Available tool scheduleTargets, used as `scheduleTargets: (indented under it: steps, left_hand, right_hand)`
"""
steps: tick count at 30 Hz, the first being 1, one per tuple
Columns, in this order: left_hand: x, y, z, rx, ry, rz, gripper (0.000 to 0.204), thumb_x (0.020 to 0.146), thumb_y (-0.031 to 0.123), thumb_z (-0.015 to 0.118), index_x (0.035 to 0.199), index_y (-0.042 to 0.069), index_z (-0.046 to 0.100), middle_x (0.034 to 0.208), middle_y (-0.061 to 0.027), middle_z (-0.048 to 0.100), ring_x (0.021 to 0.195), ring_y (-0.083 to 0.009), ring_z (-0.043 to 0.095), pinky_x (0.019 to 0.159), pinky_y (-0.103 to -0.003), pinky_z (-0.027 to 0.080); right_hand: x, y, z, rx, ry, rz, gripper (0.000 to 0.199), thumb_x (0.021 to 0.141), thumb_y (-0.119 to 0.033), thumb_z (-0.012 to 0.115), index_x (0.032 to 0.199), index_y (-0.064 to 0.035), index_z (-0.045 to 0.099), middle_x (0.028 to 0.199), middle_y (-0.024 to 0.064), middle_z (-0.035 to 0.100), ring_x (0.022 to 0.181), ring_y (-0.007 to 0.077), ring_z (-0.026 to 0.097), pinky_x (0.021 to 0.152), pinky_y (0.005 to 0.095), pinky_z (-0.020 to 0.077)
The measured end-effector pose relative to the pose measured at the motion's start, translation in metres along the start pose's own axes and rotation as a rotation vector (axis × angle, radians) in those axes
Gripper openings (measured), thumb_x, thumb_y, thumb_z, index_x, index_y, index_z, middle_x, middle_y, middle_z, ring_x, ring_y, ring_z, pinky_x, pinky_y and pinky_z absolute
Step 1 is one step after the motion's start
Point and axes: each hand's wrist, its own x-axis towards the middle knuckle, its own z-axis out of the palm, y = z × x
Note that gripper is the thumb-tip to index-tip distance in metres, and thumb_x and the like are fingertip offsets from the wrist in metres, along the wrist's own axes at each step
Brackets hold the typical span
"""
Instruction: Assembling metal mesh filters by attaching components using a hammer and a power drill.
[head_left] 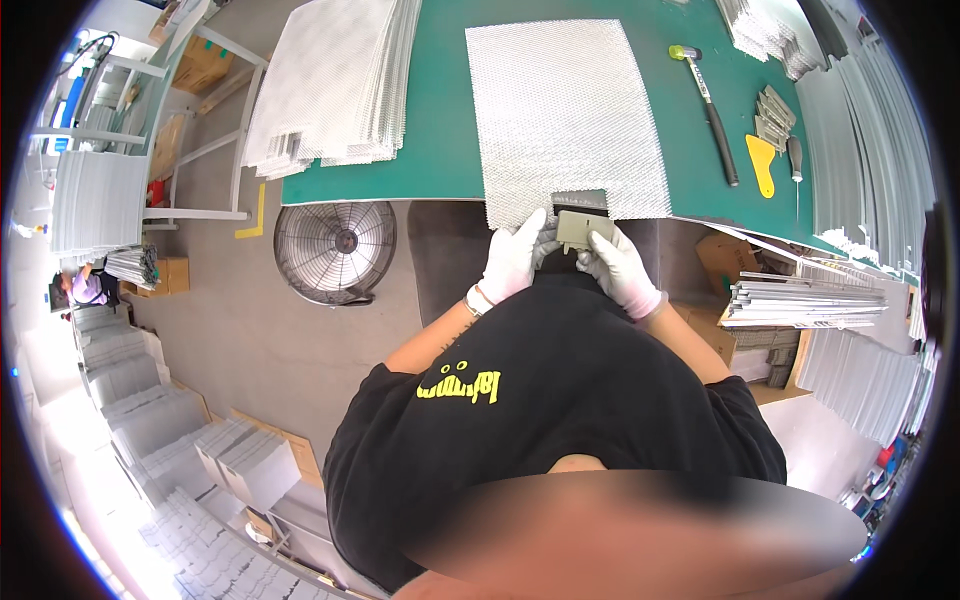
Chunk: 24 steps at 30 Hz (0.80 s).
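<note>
A silvery mesh sheet (560,110) lies on the green tabletop, and its near edge, with a rectangular notch, reaches just past the table's front. My left hand (512,262), in a white glove, is closed on the sheet's near edge, left of the notch, its thumb on top. In my gloved right hand (622,270) is a small flat grey-green plate (578,230) with short tabs, pinched at its right side. The plate sits at the notch, close to my left fingertips. Whether it touches the mesh, I cannot tell.
Stacked mesh sheets (325,75) lie on the table's left. To the right are a hammer (710,115), a yellow scraper (760,165), a screwdriver (796,160) and several small metal plates (774,118). A floor fan (335,252) stands below. Metal strips (800,303) lie at lower right.
</note>
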Motion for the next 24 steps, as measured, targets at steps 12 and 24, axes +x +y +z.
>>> scheduleTargets:
  steps: [12,24]
  left_hand:
    - [0.0,-0.01,0.001,0.11,0.163,0.049,0.029,0.097,0.021,0.069,0.112,-0.003,0.064,0.105,-0.013,0.071,0.087,-0.0212,0.069,0.075,-0.035,0.056]
    - [0.011,-0.017,-0.005,0.306,-0.129,-0.132,0.04,0.099,0.034,0.067,0.111,-0.004,0.064,0.083,-0.0051,0.066,0.066,-0.0104,0.058,0.058,-0.025,0.046]
  right_hand:
    - [-0.001,-0.01,0.022,-0.5,0.219,-0.145,0.021,0.099,-0.016,0.064,0.111,0.0018,0.062,0.083,0.0024,0.063,0.068,0.0087,0.055,0.064,0.0247,0.0478]
    - [-0.001,-0.009,0.029,-0.429,0.42,-0.271,0.025,0.101,-0.025,0.063,0.105,-0.0007,0.065,0.084,0.0007,0.063,0.071,0.0064,0.054,0.067,0.024,0.0454]
